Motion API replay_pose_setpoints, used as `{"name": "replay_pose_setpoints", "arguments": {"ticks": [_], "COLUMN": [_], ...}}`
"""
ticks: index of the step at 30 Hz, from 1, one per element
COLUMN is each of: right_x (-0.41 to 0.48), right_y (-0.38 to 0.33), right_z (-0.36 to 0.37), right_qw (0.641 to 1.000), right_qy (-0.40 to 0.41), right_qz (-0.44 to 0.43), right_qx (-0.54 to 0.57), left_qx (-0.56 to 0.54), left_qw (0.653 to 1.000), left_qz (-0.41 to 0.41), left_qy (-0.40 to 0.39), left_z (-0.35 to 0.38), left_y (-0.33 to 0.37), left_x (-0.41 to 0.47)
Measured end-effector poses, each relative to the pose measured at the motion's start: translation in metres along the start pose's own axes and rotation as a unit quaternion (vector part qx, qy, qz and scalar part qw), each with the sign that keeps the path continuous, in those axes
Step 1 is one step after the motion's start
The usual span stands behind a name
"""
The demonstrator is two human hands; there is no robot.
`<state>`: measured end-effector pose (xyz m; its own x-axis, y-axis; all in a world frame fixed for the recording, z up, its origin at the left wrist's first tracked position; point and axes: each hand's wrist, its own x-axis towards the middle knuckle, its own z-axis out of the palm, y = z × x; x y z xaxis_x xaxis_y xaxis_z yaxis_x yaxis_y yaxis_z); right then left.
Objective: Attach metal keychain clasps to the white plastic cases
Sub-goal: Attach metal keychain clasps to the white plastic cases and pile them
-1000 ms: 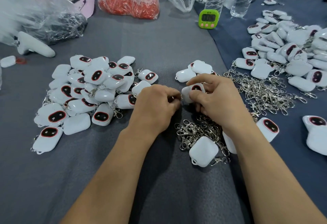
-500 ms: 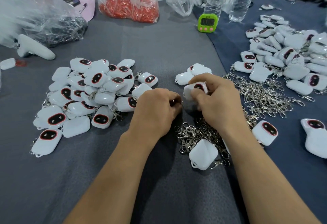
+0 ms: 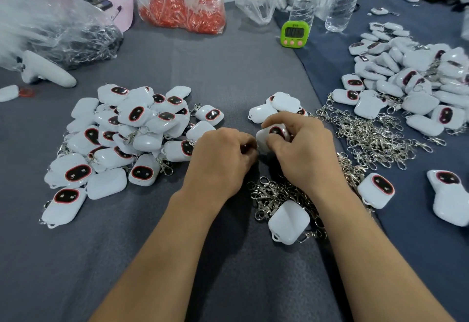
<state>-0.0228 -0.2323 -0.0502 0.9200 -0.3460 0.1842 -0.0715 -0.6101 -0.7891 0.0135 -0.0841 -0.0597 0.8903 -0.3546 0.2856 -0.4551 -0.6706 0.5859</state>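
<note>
Mostly hidden: clasp [image 3: 245,146] in left hand [image 3: 219,161], case [image 3: 274,132] under right hand [image 3: 307,151].

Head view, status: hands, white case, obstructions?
Right hand grips white plastic case with red-rimmed dark window. Left hand pinches silver metal keychain clasp, mostly hidden, at case edge. Nothing between them.

A white case [image 3: 272,135], its red-ringed dark window upward, is held mid-worktop; silver clasps [image 3: 275,194] lie heaped toward the near edge.
</note>
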Motion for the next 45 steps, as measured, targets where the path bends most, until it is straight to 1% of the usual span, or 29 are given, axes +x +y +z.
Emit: {"name": "replay_pose_setpoints", "arguments": {"ticks": [6, 10, 14, 16, 18, 19, 22, 24, 25, 27, 29, 31, 34, 36, 37, 38, 39, 40, 42, 43, 45], "right_x": [0.0, -0.001, 0.002, 0.004, 0.005, 0.005, 0.007, 0.008, 0.008, 0.008, 0.008, 0.007, 0.006, 0.005, 0.005, 0.004, 0.004, 0.004, 0.004, 0.003, 0.003], "right_y": [-0.003, -0.005, 0.001, 0.004, 0.005, 0.004, 0.002, 0.0, -0.001, -0.002, -0.004, -0.006, -0.008, -0.009, -0.01, -0.01, -0.01, -0.009, -0.007, -0.006, -0.006], "right_z": [-0.002, 0.001, 0.0, 0.0, 0.001, 0.001, -0.002, -0.006, -0.007, -0.01, -0.011, -0.012, -0.012, -0.012, -0.013, -0.014, -0.014, -0.015, -0.015, -0.014, -0.01], "right_qw": [0.999, 0.999, 0.999, 0.996, 0.988, 0.983, 0.955, 0.928, 0.914, 0.887, 0.87, 0.859, 0.842, 0.835, 0.835, 0.837, 0.839, 0.844, 0.866, 0.877, 0.886], "right_qy": [-0.021, -0.027, -0.033, -0.046, -0.066, -0.072, -0.082, -0.094, -0.1, -0.113, -0.122, -0.122, -0.122, -0.131, -0.136, -0.141, -0.142, -0.14, -0.136, -0.133, -0.126], "right_qz": [-0.009, -0.012, 0.028, 0.069, 0.103, 0.12, 0.167, 0.187, 0.196, 0.216, 0.227, 0.238, 0.251, 0.244, 0.238, 0.232, 0.228, 0.223, 0.204, 0.194, 0.183], "right_qx": [-0.029, -0.034, -0.008, 0.042, 0.093, 0.116, 0.23, 0.308, 0.341, 0.393, 0.42, 0.436, 0.462, 0.476, 0.477, 0.476, 0.473, 0.467, 0.436, 0.418, 0.407], "left_qx": [0.008, 0.054, 0.097, 0.097, 0.06, 0.033, -0.08, -0.181, -0.223, -0.278, -0.316, -0.351, -0.426, -0.464, -0.47, -0.463, -0.442, -0.4, -0.277, -0.214, -0.122], "left_qw": [1.0, 0.997, 0.992, 0.99, 0.993, 0.995, 0.994, 0.978, 0.969, 0.954, 0.943, 0.929, 0.893, 0.875, 0.872, 0.877, 0.889, 0.911, 0.959, 0.976, 0.992], "left_qz": [0.005, 0.041, 0.064, 0.083, 0.086, 0.074, 0.004, -0.054, -0.079, -0.103, -0.107, -0.118, -0.143, -0.139, -0.133, -0.123, -0.109, -0.091, -0.043, -0.017, 0.027], "left_qy": [0.007, 0.025, 0.049, 0.055, 0.061, 0.059, 0.068, 0.083, 0.078, 0.036, -0.005, -0.005, 0.001, -0.018, -0.031, -0.042, -0.048, -0.046, -0.037, -0.03, 0.007], "left_z": [0.002, 0.004, 0.005, 0.004, 0.003, 0.002, -0.002, -0.005, -0.006, -0.007, -0.006, -0.006, -0.008, -0.01, -0.011, -0.013, -0.015, -0.016, -0.017, -0.017, -0.017], "left_y": [0.0, 0.002, 0.003, 0.002, 0.003, 0.004, 0.002, 0.0, -0.001, -0.004, -0.003, -0.002, 0.001, 0.003, 0.002, 0.002, 0.0, -0.002, -0.006, -0.006, -0.005], "left_x": [-0.001, -0.002, -0.002, -0.003, -0.003, -0.003, 0.0, 0.002, 0.004, 0.005, 0.005, 0.006, 0.006, 0.006, 0.006, 0.006, 0.006, 0.007, 0.005, 0.003, 0.0]}}
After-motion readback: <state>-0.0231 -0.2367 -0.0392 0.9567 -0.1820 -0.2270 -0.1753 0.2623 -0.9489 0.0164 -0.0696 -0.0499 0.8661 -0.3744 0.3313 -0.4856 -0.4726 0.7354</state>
